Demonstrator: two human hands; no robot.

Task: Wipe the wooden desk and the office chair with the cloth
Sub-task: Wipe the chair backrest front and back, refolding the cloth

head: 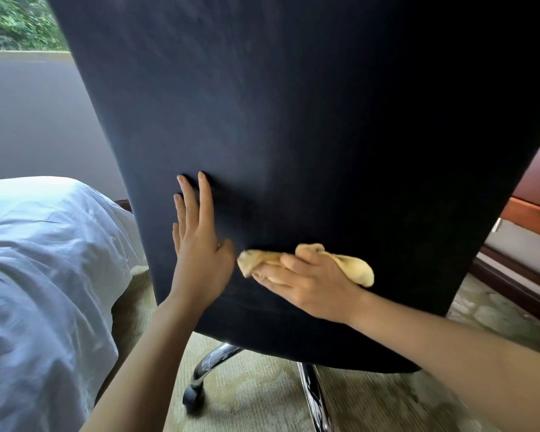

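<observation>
head: crumpled yellow cloth [309, 265] on dark chair back [293, 120]

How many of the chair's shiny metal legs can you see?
2: one leg runs left to a black wheel; the other leg runs toward the bottom edge. More may hide behind the chair back.

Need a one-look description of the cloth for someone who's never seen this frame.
The dark chair back fills most of the view. Low on it, the right hand holds a crumpled cloth against it, just right of the flat left hand. The cloth is the only yellow thing on that dark surface.
</observation>
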